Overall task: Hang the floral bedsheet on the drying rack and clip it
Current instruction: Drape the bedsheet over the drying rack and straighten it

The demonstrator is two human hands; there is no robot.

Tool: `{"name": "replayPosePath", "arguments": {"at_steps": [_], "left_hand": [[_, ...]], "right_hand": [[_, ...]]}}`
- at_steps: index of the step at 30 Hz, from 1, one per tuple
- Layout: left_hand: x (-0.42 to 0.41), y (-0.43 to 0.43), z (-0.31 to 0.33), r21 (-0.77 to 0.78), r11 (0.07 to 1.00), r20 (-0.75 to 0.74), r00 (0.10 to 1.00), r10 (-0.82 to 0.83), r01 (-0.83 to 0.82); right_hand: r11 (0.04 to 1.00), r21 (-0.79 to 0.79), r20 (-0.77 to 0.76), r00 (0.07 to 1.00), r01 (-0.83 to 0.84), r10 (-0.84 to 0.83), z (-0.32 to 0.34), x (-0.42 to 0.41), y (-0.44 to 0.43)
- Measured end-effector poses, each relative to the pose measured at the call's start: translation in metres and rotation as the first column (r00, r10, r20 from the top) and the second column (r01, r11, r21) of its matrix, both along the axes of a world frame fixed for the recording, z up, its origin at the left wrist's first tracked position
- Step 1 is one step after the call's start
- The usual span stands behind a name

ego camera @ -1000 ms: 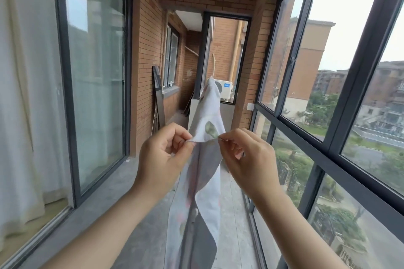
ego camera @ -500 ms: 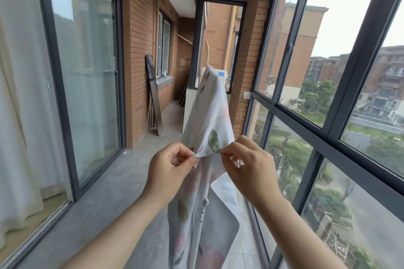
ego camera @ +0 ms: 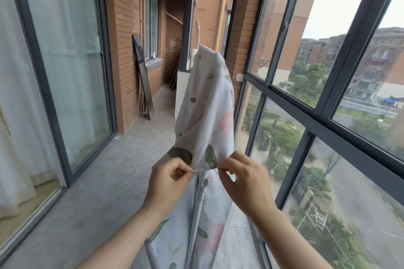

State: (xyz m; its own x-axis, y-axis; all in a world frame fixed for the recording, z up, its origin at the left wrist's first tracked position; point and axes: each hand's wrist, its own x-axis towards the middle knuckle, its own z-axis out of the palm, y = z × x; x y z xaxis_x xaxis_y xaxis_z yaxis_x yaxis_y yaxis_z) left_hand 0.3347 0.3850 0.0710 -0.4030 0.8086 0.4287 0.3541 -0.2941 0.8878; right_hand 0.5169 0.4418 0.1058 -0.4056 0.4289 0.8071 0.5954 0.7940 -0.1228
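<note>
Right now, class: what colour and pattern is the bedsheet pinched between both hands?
White bedsheet printed with green leaves and pink flowers; the head view, the only one, shows it.

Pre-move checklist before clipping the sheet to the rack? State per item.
1. Left hand pinching the floral bedsheet edge: ok.
2. Right hand pinching the same edge: ok.
3. Sheet draped over the drying rack's far end: ok, the cloth peaks there and hangs down.
4. White rack pole visible below the hands: ok.
5. Clip within reach: cannot tell, none clearly seen.
6. Edge stretched flat between the hands: not ok, it is bunched and folded.
</note>
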Motion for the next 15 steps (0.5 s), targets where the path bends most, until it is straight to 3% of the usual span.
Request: {"name": "replayPosePath", "arguments": {"at_steps": [15], "left_hand": [[-0.001,-0.006,-0.049,-0.023,0.998,-0.124,0.991,0.047,-0.05]], "right_hand": [[0.997,-0.077,-0.02,1.0,0.014,-0.015,-0.054,-0.002,-0.004]]}}
